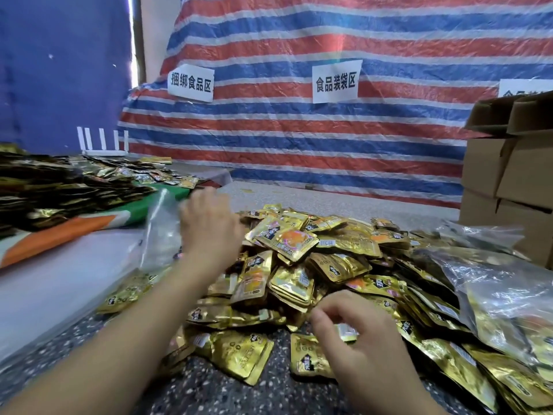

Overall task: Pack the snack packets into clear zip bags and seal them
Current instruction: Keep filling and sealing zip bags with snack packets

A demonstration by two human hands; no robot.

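Snack packets (299, 265) lie heaped, pointing every way.

Foil, clear film, woven sheet, cardboard, speckled floor.
Snack packets (299, 244) are glossy gold metallic foil, crinkled, with printed faces; the far heap of packets (59, 187) looks the same but darker. Clear zip bag (163, 232) is thin transparent plastic, shiny and creased; the filled bags (502, 292) at right are the same glossy film over gold foil. Floor (227, 390) is hard speckled grey stone-like surface, matt. Tarp (299, 139) is woven plastic sheet, striped, wrinkled, slight sheen. Signs (335, 81) are matt white paper. Boxes (508, 175) are plain brown cardboard, matt. White sheet (59, 280) at left is smooth, material unclear.
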